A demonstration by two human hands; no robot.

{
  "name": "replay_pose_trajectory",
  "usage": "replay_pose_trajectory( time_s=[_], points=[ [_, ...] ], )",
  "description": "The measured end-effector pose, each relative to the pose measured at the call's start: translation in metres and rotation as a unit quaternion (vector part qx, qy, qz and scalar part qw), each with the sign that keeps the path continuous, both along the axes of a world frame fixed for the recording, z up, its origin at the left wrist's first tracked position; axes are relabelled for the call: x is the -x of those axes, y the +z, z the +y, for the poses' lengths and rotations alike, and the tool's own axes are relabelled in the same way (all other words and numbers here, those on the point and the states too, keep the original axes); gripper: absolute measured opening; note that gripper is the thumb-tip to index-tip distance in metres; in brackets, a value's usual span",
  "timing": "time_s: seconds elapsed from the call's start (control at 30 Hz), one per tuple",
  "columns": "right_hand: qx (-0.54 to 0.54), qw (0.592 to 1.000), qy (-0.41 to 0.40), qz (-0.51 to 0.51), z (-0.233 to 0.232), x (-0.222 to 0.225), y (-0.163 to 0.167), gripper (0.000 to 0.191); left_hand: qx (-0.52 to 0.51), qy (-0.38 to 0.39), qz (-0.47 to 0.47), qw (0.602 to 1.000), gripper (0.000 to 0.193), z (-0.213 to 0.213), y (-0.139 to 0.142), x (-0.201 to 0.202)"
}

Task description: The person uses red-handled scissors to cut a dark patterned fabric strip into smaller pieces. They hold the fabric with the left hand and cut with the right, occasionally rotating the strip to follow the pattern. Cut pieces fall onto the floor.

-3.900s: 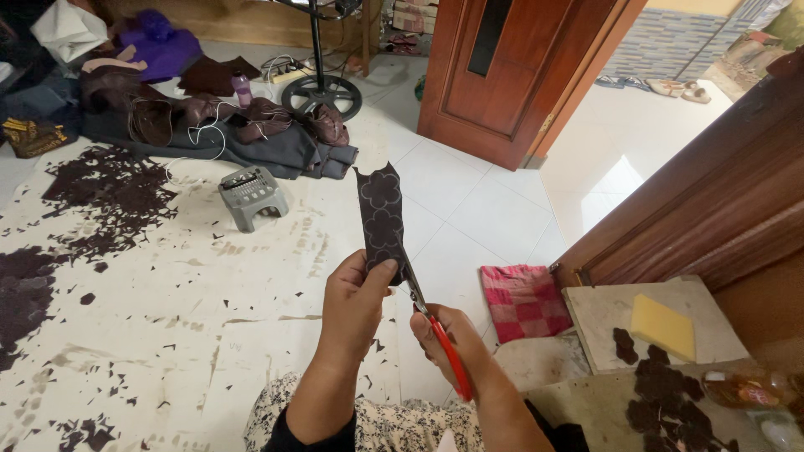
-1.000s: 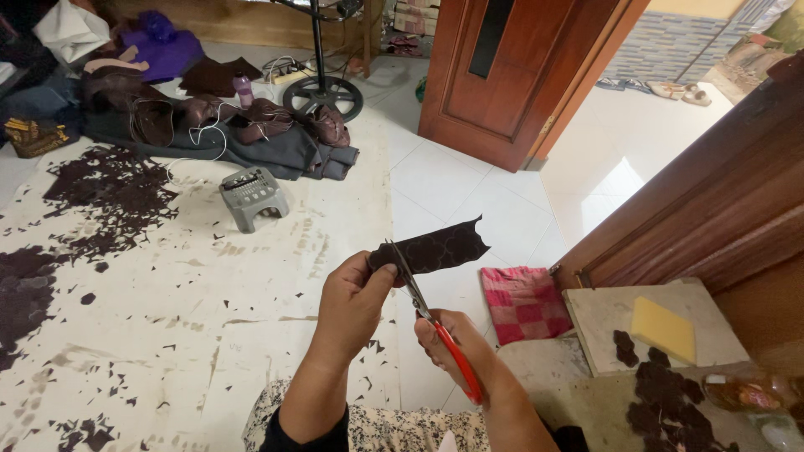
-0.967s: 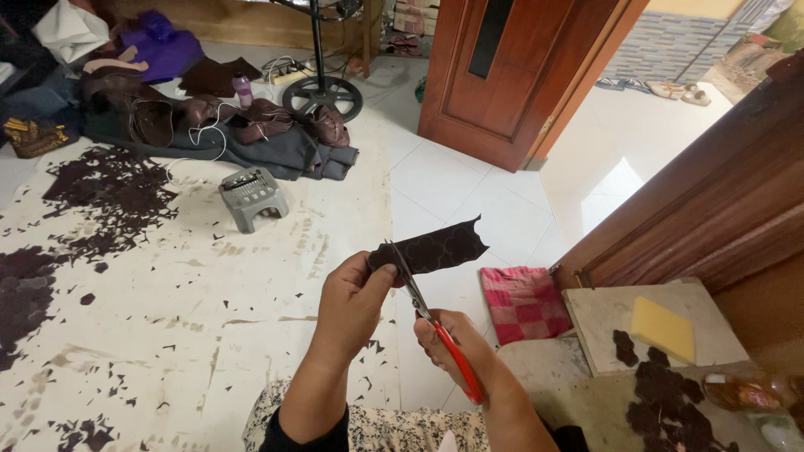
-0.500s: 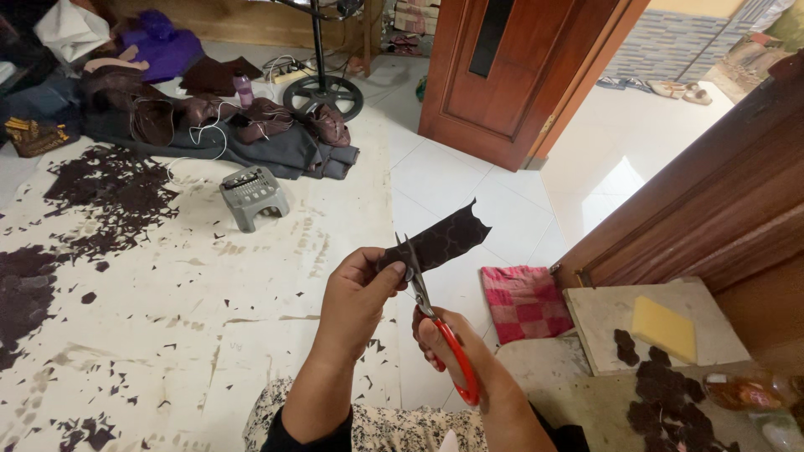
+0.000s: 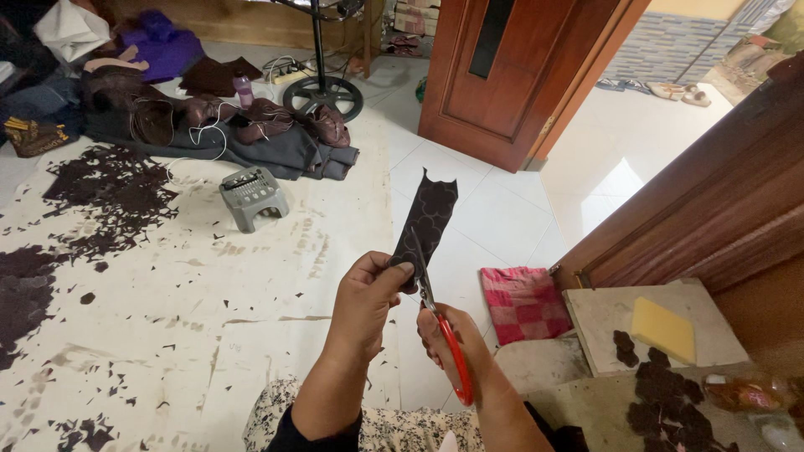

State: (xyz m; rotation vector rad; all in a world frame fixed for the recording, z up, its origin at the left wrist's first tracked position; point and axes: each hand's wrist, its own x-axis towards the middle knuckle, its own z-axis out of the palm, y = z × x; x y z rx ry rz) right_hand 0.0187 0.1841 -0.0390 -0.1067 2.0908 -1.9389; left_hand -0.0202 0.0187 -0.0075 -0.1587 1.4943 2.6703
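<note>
Now the dark patterned strip [image 5: 429, 219] stands upright again, turned from lying sideways a moment ago. The left hand [image 5: 366, 303] pinches its lower end; the right hand [image 5: 448, 345] grips red-handled scissors [image 5: 441, 328], blades biting its edge.

head cam: worn on your head | faces down and forward over your raised hands, close | floor sheet [image 5: 251, 276] and wooden door [image 5: 511, 75] lie farther ahead | single view only
</note>
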Motion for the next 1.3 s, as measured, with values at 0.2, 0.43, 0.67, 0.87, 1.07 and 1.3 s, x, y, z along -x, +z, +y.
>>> replay_pose_trajectory(
  time_s=[0.2, 0.43, 0.67, 0.87, 1.07, 1.3],
  points=[
    [-0.033, 0.997, -0.040, 0.048, -0.002, 0.000, -0.002, 0.059, -0.030, 0.001, -0.012, 0.999, 0.010, 0.008, -0.004, 0.000],
    [-0.066, 0.997, -0.022, 0.038, 0.005, 0.002, 0.000, 0.062, -0.048, 0.016, -0.003, 0.999, 0.010, 0.009, -0.001, 0.002],
    [-0.076, 0.996, -0.001, 0.040, 0.011, 0.003, 0.003, 0.063, -0.003, 0.022, 0.008, 1.000, 0.012, 0.009, 0.005, 0.003],
    [-0.108, 0.994, 0.014, 0.022, 0.013, 0.005, 0.003, 0.064, 0.020, 0.021, 0.005, 1.000, 0.011, 0.000, 0.000, 0.004],
    [-0.086, 0.996, 0.020, 0.004, 0.010, 0.005, -0.002, 0.061, 0.031, 0.022, -0.007, 0.999, 0.009, -0.008, -0.005, 0.008],
    [-0.060, 0.997, -0.009, 0.046, 0.005, 0.003, -0.003, 0.061, -0.039, 0.019, 0.002, 0.999, 0.009, 0.010, 0.002, -0.001]
  ],
)
